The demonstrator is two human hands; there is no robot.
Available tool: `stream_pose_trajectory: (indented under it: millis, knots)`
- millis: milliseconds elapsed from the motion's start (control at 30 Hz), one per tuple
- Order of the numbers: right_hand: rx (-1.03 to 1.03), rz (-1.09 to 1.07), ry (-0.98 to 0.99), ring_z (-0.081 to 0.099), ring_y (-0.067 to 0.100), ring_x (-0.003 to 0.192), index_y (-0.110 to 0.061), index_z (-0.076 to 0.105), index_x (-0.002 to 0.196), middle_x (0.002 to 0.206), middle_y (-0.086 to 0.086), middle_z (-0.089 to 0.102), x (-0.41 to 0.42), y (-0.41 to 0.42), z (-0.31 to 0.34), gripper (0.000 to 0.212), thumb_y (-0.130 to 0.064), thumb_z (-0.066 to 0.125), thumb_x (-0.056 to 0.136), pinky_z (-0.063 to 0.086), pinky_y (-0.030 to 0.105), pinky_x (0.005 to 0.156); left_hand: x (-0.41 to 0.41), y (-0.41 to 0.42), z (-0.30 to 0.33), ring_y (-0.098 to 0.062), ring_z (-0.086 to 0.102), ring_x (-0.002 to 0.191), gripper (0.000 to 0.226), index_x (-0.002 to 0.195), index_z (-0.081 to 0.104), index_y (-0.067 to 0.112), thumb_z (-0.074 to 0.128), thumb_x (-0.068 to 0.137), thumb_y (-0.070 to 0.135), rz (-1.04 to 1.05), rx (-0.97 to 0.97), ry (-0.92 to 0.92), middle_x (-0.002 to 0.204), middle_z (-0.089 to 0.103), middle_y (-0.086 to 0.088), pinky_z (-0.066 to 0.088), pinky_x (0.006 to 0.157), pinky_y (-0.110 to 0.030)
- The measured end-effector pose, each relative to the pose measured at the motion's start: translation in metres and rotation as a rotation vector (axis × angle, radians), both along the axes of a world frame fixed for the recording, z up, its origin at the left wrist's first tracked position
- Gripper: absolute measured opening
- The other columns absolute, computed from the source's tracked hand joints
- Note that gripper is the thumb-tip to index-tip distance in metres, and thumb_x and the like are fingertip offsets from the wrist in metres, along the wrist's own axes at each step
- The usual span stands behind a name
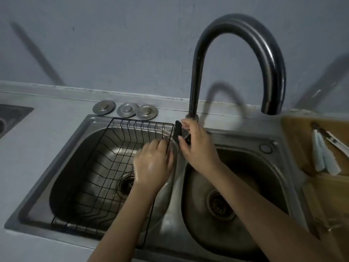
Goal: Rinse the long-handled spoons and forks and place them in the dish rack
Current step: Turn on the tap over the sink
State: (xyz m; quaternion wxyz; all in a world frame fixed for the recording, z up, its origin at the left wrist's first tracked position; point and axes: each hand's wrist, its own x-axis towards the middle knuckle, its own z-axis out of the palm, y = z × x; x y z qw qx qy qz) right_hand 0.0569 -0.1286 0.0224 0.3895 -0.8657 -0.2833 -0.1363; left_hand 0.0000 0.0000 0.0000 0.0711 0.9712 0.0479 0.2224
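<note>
The right hand was closed around the black lever handle at the foot of the tall black gooseneck faucet, and no water showed at the spout, so the step in hand was most likely turning the water on or off. The left hand, wet and shining, rested with bent fingers on the right rim of the black wire dish rack and held no cutlery.

The rack sat over the left basin of the stainless steel double sink and looked empty. No long-handled spoons or forks could be made out in either basin. The only likely utensils lay well apart on the brown wooden board at the right: pale blue handled pieces beside a metal one, too blurred to name.

The next move would call for reaching across to that board and bringing a piece under the spout over the right basin.
</note>
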Motion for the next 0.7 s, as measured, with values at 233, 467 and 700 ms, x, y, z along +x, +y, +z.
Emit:
stream_pose_trajectory:
  millis: [233, 467, 700]
  knots:
    - [-0.086, -0.064, 0.085, 0.067, 0.032, 0.094, -0.010, 0.039, 0.132, 0.108, 0.018, 0.068, 0.025, 0.014, -0.013, 0.049, -0.018, 0.059, 0.088, 0.057, 0.042, 0.078, 0.015, 0.000, -0.031, -0.028, 0.065, 0.086, 0.034, 0.093, 0.060, 0.013, 0.042, 0.088, 0.042, 0.113, 0.057, 0.349, 0.091, 0.069, -0.007, 0.047, 0.067, -0.035]
    - [-0.269, -0.163, 0.005, 0.066, 0.037, 0.079, -0.010, 0.052, 0.117, 0.088, 0.015, 0.071, 0.040, 0.023, -0.016, 0.031, -0.022, 0.057, 0.089, 0.051, 0.038, 0.067, 0.026, 0.002, -0.052, -0.028, 0.067, 0.084, 0.033, 0.112, 0.047, 0.011, 0.034, 0.095, 0.036, 0.132, 0.056, 0.462, 0.094, 0.068, -0.007, 0.036, 0.059, -0.029]
    - [-0.157, -0.147, -0.017, 0.065, 0.038, 0.068, -0.008, 0.057, 0.102, 0.075, 0.015, 0.070, 0.041, 0.024, -0.022, 0.020, -0.016, 0.062, 0.084, 0.055, 0.042, 0.063, 0.031, 0.001, -0.062, -0.032, 0.065, 0.098, 0.029, 0.115, 0.051, 0.004, 0.032, 0.097, 0.016, 0.134, 0.029, 0.605, 0.108, 0.067, -0.014, 0.045, 0.067, -0.032]
